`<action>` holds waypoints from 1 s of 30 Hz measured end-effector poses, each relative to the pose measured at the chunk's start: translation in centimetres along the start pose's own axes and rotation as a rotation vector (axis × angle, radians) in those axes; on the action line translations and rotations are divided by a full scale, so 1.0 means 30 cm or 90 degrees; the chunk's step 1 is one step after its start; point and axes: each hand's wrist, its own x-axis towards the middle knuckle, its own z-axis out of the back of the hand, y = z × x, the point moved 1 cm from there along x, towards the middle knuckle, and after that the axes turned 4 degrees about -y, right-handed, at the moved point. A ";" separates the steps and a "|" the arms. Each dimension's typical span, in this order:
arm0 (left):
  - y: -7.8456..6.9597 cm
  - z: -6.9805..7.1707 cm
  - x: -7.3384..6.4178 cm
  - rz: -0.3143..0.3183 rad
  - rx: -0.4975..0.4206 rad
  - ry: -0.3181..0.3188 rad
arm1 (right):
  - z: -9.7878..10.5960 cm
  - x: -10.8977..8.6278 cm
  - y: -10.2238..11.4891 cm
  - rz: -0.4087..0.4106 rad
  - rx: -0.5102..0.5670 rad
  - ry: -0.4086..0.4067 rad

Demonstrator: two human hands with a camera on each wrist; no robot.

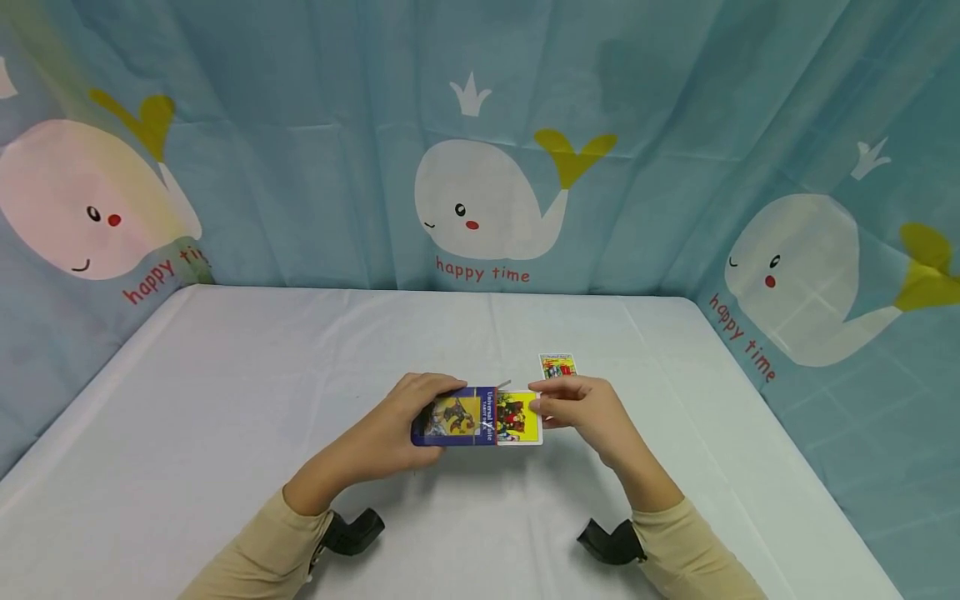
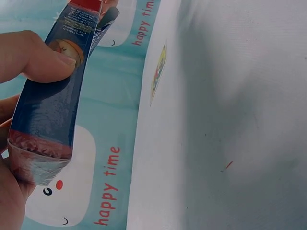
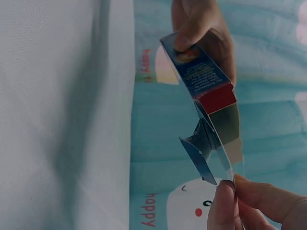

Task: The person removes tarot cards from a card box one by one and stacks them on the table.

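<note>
My left hand (image 1: 390,429) grips a blue tarot card box (image 1: 453,417) above the table, its thumb pressed along the narrow side in the left wrist view. A yellow picture card (image 1: 517,427) sticks partway out of the box's right end. Thumb and fingers of my right hand (image 1: 585,408) pinch that card by its outer edge. In the right wrist view the box's end is unfolded, with a blue flap (image 3: 199,155) hanging beside the card. How many cards are between the right fingers, I cannot tell.
Another picture card (image 1: 557,365) lies on the white-covered table (image 1: 262,375) just beyond the right hand. A blue curtain (image 1: 337,167) printed with whales hangs behind and at both sides. Black wrist mounts (image 1: 352,532) are strapped at both sleeves.
</note>
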 end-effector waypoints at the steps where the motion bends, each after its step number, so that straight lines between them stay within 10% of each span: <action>1: 0.000 0.001 0.000 0.000 0.001 -0.001 | 0.003 0.001 0.000 0.001 -0.001 -0.001; 30: 0.007 0.000 0.001 -0.010 0.006 -0.008 | 0.076 0.025 -0.003 0.009 -0.055 -0.022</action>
